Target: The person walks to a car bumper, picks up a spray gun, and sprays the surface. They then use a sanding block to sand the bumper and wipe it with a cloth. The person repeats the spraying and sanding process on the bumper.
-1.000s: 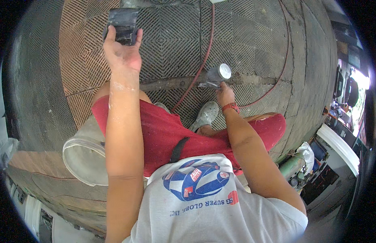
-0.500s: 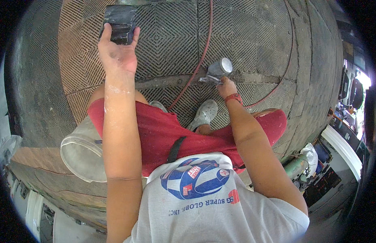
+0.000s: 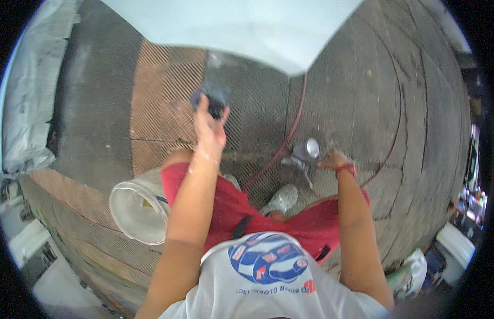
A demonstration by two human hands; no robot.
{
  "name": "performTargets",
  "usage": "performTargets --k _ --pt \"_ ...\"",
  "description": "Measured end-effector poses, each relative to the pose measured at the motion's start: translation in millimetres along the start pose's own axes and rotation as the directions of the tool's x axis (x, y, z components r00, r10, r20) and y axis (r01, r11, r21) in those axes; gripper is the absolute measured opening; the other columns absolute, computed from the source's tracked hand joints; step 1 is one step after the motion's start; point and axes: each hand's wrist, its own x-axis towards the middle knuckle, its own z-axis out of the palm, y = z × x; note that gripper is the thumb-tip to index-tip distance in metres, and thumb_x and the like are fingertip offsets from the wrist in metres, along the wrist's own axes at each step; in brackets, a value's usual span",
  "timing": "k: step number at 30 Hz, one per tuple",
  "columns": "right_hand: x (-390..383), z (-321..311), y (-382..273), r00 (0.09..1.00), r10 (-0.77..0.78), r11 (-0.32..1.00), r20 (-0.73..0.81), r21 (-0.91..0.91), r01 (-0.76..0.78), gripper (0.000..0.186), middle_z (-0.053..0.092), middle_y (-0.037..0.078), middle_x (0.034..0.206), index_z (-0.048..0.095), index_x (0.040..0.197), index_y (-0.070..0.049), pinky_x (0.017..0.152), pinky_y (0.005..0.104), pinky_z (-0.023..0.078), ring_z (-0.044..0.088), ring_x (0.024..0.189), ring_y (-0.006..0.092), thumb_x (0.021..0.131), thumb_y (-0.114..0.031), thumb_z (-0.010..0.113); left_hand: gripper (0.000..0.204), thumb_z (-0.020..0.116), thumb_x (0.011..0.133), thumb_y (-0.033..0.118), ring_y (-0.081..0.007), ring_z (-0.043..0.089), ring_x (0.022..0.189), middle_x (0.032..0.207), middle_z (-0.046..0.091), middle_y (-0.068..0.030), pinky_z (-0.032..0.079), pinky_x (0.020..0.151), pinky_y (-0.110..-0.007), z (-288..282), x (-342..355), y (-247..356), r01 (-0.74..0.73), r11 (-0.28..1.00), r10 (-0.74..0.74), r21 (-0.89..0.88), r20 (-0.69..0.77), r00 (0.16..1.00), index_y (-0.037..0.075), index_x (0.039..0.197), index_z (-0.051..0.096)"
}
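Ahead of my left knee, my left hand grips a dark, flat, roughly rectangular pad, blurred by motion. Thumb and little finger show at its sides; the other fingers are hidden. A spray gun with a silver cup stands or lies on the ribbed floor mats, in front of my shoe; its exact pose is smeared. Just right of it is my right hand, with fingers apart and nothing visible in them. A gap shows between that hand and the cup.
A large smooth white panel juts in from the top. By my left leg stands a whitish plastic bucket. A red hose runs over the floor mats, with another stretch curving at the right. Pale sheeting hangs at far left.
My right hand has let go of the spray gun and moved right of it. The left hand, still with the dark pad, is drawn closer. A white panel has entered at the top.
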Motion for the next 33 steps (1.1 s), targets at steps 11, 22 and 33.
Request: performTargets --k 11,22,33 --pt "-266.2 -129.1 -159.4 0.900 -0.424 0.328 -0.104 0.909 0.259 0.071 0.070 0.010 0.143 0.055 0.157 -0.010 0.110 0.0455 0.053 0.067 0.130 0.0281 0.106 -0.060 0.064 0.040 0.064 0.110 0.042 -0.0273 0.064 0.130 0.139 0.070 -0.0052 0.053 0.107 -0.058 46.1 -205.2 77.1 0.491 0.867 -0.495 0.082 0.040 0.868 0.015 0.141 0.065" --pt "-510.0 -305.7 -352.4 0.602 -0.769 0.022 0.216 0.950 -0.312 0.070 0.065 0.012 0.151 0.055 0.155 -0.006 0.114 0.0421 0.054 0.066 0.133 0.0242 0.113 -0.061 0.046 0.063 0.066 0.110 0.044 -0.0337 0.058 0.143 0.154 0.061 -0.0144 0.046 0.118 -0.067 140.7 -384.3 392.3 0.589 0.802 -0.596 0.100 0.210 0.775 0.008 0.159 0.048" --pt "-451.3 -394.7 -692.7 0.711 -0.623 0.321 0.326 0.936 -0.147 0.037 0.078 0.008 0.119 0.072 0.130 -0.003 0.091 0.0361 0.062 0.076 0.102 0.0180 0.111 -0.034 0.068 0.050 0.062 0.112 0.037 -0.0383 0.072 0.119 0.134 0.070 -0.0208 0.060 0.103 -0.058 -24.5 -182.0 646.5 0.185 0.968 -0.228 -0.173 -0.280 0.933 0.002 0.148 0.056"
